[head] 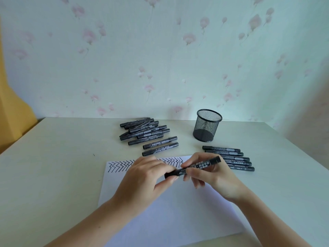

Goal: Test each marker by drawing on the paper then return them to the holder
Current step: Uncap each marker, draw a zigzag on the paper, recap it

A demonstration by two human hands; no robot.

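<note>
Over the paper (160, 207) both my hands hold one marker (193, 168): left hand (147, 177) pinches its cap, right hand (210, 173) grips its body. Pulling hard could smear ink on my fingers.

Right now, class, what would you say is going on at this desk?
A person holds one black marker in both hands above a white sheet of paper: the left hand pinches its cap end, the right hand grips the barrel. Zigzag marks run along the paper's far edge. More markers lie in a pile and a row. The black mesh holder looks empty.
</note>
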